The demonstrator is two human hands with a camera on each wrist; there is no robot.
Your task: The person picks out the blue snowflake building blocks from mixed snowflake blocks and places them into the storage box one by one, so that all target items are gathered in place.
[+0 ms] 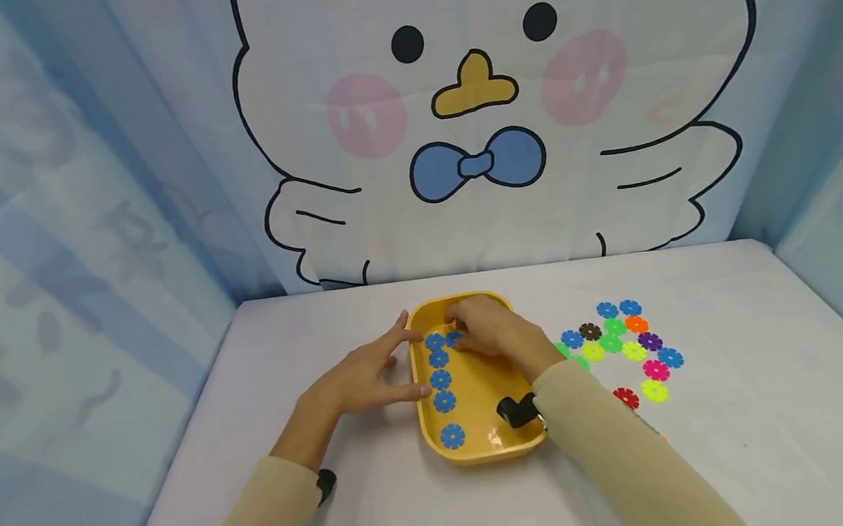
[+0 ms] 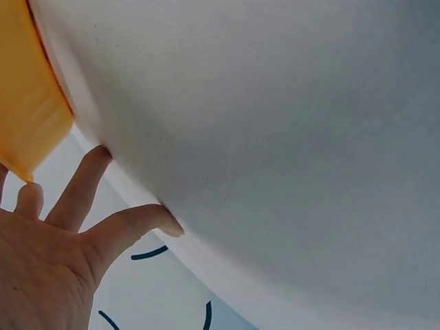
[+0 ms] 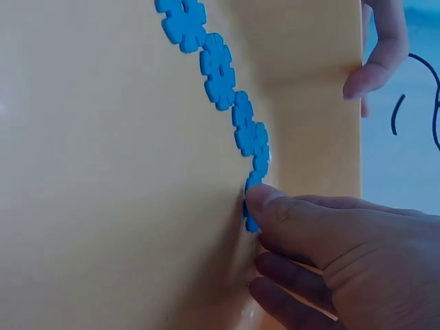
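Five blue flower pieces (image 1: pixel 441 379) line the left side of the yellow tray (image 1: pixel 483 446), and your right hand (image 1: pixel 489 330) pinches another blue piece (image 3: pixel 253 206) at the far end of that row. Your left hand (image 1: pixel 362 377) rests with fingers spread against the tray's left wall. Loose coloured pieces (image 1: pixel 628 345) lie on the table (image 1: pixel 742 402) to the right, clear of both hands.

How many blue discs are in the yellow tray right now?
6 visible blue discs: five in a column along the yellow tray's left side, one under the right hand; more may be hidden beneath it.
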